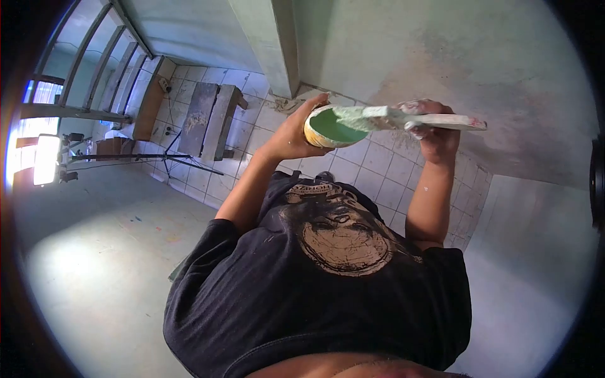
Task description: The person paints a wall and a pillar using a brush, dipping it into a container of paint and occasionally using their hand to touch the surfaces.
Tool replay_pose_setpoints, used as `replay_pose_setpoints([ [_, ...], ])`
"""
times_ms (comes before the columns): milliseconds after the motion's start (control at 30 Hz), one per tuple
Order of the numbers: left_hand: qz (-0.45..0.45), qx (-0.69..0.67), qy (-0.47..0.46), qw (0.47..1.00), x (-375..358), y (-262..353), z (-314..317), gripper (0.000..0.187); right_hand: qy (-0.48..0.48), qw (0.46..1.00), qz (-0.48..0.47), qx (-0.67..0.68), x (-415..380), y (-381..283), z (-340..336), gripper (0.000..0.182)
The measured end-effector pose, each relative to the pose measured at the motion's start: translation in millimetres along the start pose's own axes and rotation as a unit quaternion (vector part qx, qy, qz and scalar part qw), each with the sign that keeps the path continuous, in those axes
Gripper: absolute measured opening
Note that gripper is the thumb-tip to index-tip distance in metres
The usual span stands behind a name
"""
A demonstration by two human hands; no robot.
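My left hand (293, 131) is wrapped round a round yellow tub (313, 133), which is tilted with its mouth towards me and has a green inside. My right hand (436, 133) is closed round a trowel (450, 120) seen nearly edge-on and caked with whitish putty. Pale green putty (350, 117) sits on the trowel's left end, over the tub's rim. White smears cover the fingers of my right hand. The trowel's exact shape is partly hidden by those fingers and the putty.
A low wooden bench (208, 120) stands on the tiled floor (384, 170). Left of it are a tripod (167, 154) with a bright lamp (47, 159) and a wooden ladder-like frame (94, 69). A patchy wall (466, 82) rises ahead, beside a pillar (271, 44).
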State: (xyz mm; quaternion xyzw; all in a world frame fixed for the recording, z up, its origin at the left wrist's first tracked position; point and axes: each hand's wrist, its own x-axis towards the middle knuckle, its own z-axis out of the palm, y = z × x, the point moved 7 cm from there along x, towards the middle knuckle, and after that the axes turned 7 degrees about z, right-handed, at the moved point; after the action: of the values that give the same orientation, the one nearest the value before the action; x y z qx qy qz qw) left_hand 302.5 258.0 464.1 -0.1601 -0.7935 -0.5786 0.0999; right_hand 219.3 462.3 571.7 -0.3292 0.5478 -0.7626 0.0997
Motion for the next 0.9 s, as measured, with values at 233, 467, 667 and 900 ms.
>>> replay_pose_setpoints([
  [233,-0.019,-0.053,-0.001,0.998,-7.2,-9.2,6.7,0.093,-0.226,0.932,0.042,-0.282,24.1,-5.7,64.3,0.024],
  [467,-0.002,-0.081,0.013,0.997,-7.9,-9.2,6.2,0.092,-0.264,0.902,0.018,-0.340,37.9,2.3,79.2,0.022],
  [667,-0.040,-0.039,-0.009,0.998,-7.4,-8.7,-0.7,0.090,-0.286,0.884,0.075,-0.363,38.7,21.8,90.5,0.025],
  [900,-0.033,-0.024,-0.001,0.999,-7.3,-9.7,-3.5,0.089,-0.276,0.888,0.048,-0.365,34.5,32.1,91.5,0.025],
])
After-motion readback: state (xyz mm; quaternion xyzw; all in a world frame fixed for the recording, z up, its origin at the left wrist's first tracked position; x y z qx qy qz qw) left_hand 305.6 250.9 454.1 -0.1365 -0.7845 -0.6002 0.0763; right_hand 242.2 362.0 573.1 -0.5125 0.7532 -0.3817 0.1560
